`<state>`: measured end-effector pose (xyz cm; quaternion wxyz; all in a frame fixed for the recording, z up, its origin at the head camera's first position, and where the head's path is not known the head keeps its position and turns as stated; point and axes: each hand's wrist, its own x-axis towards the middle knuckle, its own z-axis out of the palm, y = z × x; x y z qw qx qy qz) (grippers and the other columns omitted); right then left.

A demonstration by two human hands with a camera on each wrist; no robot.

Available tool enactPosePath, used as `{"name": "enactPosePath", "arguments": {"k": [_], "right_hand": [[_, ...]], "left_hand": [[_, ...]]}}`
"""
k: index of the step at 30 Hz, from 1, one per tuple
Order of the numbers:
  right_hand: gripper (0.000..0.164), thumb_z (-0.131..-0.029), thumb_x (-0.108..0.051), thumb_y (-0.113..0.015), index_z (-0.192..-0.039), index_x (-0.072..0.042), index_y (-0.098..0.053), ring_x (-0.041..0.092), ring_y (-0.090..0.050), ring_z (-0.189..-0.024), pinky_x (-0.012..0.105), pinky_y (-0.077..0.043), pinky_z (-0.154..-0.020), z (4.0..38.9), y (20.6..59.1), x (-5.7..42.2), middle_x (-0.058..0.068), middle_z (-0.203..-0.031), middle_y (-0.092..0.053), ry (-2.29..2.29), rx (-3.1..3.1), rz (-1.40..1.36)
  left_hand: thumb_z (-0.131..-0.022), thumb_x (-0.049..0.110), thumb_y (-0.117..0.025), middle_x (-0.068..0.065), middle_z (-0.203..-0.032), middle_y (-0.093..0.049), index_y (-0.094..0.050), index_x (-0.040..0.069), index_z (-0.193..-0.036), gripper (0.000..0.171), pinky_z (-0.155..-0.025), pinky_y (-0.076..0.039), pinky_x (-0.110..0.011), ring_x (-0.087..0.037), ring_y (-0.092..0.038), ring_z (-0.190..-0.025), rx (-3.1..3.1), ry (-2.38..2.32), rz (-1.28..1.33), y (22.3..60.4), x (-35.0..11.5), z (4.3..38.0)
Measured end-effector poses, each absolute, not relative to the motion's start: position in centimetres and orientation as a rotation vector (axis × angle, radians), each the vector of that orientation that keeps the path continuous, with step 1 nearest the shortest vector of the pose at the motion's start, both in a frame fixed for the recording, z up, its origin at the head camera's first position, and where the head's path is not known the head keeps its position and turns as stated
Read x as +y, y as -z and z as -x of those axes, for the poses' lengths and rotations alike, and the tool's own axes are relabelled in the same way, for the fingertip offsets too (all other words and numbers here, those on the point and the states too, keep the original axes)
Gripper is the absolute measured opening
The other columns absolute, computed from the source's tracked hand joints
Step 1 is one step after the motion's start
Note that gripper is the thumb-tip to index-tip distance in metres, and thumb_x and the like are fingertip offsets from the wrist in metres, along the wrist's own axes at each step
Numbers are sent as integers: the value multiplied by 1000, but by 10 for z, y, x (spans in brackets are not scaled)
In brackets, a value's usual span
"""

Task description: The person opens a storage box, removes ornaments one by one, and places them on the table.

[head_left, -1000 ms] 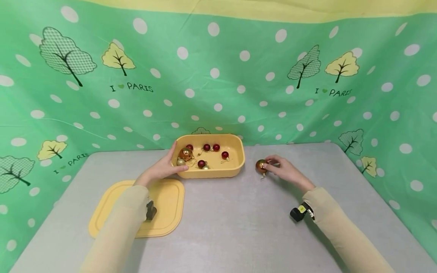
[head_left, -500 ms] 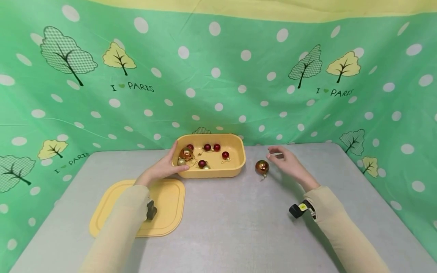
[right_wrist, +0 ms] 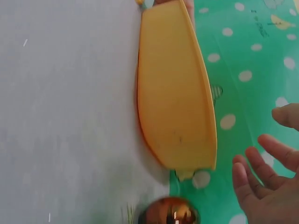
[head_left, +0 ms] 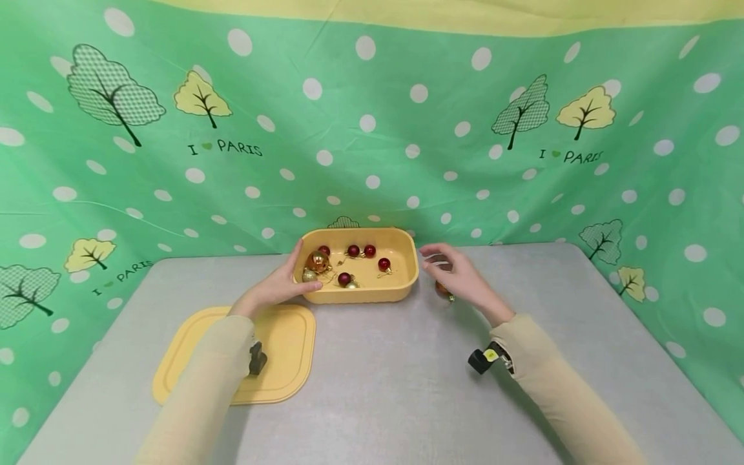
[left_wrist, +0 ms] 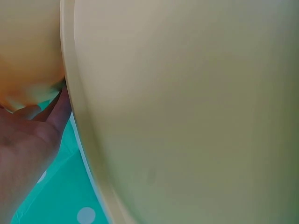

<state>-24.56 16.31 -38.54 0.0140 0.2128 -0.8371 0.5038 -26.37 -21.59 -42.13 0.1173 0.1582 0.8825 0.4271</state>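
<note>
A yellow plastic box (head_left: 360, 295) stands at the back of the table with several small baubles inside: dark red ones, such as one red bauble (head_left: 384, 264), and a larger gold bauble (head_left: 318, 261). My left hand (head_left: 279, 282) holds the box's left end, thumb over the front rim; the left wrist view shows that hand (left_wrist: 32, 140) against the box's side. My right hand (head_left: 459, 278), fingers spread and holding nothing, hovers just right of the box. Under it, partly hidden, a copper-gold bauble (head_left: 444, 290) lies on the table; the bauble (right_wrist: 170, 212) also shows in the right wrist view.
A yellow lid (head_left: 285, 361) lies flat on the grey table (head_left: 395, 387) at front left, partly under my left forearm. A green dotted cloth (head_left: 372, 155) hangs behind the box and along both sides.
My right hand has let go of the copper-gold bauble, lifted off it, then moved left over it towards the box. My left hand and the box have stayed put.
</note>
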Motion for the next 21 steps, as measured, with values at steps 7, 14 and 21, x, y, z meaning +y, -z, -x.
{"name": "enactPosePath", "arguments": {"k": [7,14,21], "right_hand": [[34,-93,1,-60,-124,11,-54,43,-55,-111,51,-43,-98,247,387,137,31,-124,-54,-1707,-2513,-883],[30,-93,0,-59,-121,11,-55,46,-54,-113,48,-45,-96,254,391,113,26,-120,-57,-1698,-2534,-1116],[29,-95,-6,-58,-120,9,-58,35,-60,-106,36,-50,-90,263,390,90,25,-120,-58,-1541,-2650,-1240]], "left_hand": [[-87,41,-71,-21,-157,11,18,14,-153,114,-112,-7,-58,-46,-1,-141,2578,-1253,-453,421,-216,264],[-87,37,-71,-23,-157,11,18,13,-152,113,-111,-7,-61,-48,-1,-140,2574,-1260,-465,418,-216,262],[-88,39,-70,-24,-157,11,18,12,-152,112,-111,-7,-60,-48,-1,-140,2590,-1238,-476,419,-216,262]]}}
